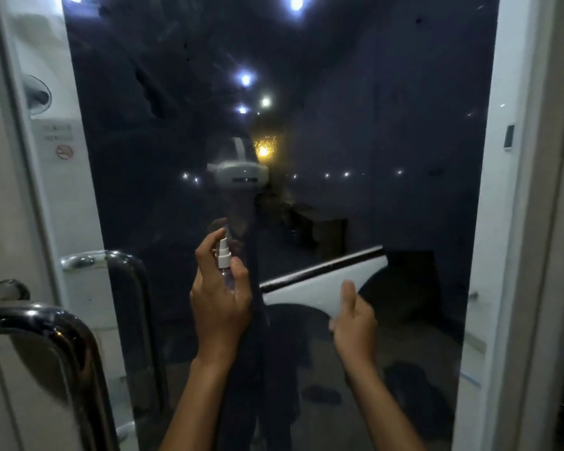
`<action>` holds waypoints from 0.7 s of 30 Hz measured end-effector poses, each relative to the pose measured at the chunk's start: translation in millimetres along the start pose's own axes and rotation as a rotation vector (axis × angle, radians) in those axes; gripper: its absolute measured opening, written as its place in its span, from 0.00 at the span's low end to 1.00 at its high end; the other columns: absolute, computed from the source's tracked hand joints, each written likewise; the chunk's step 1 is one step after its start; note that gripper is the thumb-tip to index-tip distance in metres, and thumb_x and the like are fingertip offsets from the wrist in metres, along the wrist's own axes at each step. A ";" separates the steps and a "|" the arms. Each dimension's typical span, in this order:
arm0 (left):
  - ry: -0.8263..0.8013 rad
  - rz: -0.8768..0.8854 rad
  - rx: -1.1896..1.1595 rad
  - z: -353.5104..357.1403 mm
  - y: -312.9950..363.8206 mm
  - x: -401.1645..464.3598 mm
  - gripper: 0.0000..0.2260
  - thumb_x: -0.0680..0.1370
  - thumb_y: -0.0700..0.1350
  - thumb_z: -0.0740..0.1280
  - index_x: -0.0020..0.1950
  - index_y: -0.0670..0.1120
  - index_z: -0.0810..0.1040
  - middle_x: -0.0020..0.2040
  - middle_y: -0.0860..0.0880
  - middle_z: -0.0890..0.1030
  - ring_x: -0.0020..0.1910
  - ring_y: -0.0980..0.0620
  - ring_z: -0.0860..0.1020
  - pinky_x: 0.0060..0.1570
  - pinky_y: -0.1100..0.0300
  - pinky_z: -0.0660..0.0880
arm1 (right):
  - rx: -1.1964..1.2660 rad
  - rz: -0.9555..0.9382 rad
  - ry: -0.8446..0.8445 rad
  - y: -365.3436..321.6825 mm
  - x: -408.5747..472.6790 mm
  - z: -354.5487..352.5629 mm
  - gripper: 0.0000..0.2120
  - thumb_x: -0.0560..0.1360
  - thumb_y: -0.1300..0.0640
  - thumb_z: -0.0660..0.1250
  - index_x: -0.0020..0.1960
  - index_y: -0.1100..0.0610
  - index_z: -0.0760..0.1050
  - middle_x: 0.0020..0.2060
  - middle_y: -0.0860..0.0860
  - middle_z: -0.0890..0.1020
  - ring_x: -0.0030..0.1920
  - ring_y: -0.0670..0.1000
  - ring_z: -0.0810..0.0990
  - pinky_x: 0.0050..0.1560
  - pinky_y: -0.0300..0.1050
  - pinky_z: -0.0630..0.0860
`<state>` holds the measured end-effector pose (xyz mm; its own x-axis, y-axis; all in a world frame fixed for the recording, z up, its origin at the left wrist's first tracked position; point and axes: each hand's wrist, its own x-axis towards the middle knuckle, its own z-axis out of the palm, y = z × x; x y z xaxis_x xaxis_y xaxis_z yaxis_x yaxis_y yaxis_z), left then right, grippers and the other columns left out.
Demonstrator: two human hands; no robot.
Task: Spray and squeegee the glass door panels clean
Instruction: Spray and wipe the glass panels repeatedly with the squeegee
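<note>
Left hand [220,301] grips spray bottle [224,259] — right hand [352,320] holds white squeegee [323,281] — both before glass door panel [355,157].

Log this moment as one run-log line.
left hand: grips small clear spray bottle | right hand: grips white squeegee | dark glass door panel: ahead

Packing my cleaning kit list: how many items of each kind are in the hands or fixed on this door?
Spray bottles: 1, the bottle in the left hand
Squeegees: 1, the squeegee in the right hand
Door handles: 2, the near handle and the far handle
Total: 4
</note>
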<state>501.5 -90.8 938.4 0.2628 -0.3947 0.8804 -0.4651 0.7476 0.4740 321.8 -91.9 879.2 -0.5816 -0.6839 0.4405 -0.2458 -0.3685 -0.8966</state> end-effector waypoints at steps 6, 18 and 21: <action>0.005 -0.051 0.023 0.2 -1.9 -17.6 0.18 0.79 0.49 0.58 0.69 0.54 0.67 0.52 0.48 0.80 0.44 0.45 0.80 0.42 0.45 0.78 | 0.203 0.044 -0.027 -24.0 -7.8 13.1 0.28 0.83 0.42 0.54 0.34 0.60 0.70 0.22 0.51 0.74 0.22 0.48 0.72 0.26 0.41 0.67; -0.036 -0.169 0.070 -21.6 -21.5 -74.4 0.16 0.79 0.51 0.59 0.68 0.59 0.66 0.51 0.45 0.81 0.43 0.44 0.81 0.40 0.44 0.79 | 0.141 0.219 -0.009 59.0 -72.6 19.0 0.29 0.79 0.37 0.55 0.37 0.62 0.74 0.25 0.52 0.77 0.27 0.49 0.78 0.42 0.60 0.82; -0.061 -0.176 0.071 -23.8 -24.3 -79.7 0.17 0.79 0.54 0.57 0.68 0.60 0.65 0.51 0.44 0.81 0.42 0.43 0.81 0.39 0.44 0.79 | 0.179 0.182 0.003 47.8 -63.5 22.2 0.24 0.82 0.41 0.55 0.41 0.56 0.79 0.33 0.51 0.84 0.33 0.51 0.83 0.38 0.53 0.83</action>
<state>512.1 -64.8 856.4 0.2948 -0.5491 0.7820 -0.4759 0.6253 0.6185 364.2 -80.0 809.4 -0.6064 -0.7473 0.2718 0.0045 -0.3451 -0.9386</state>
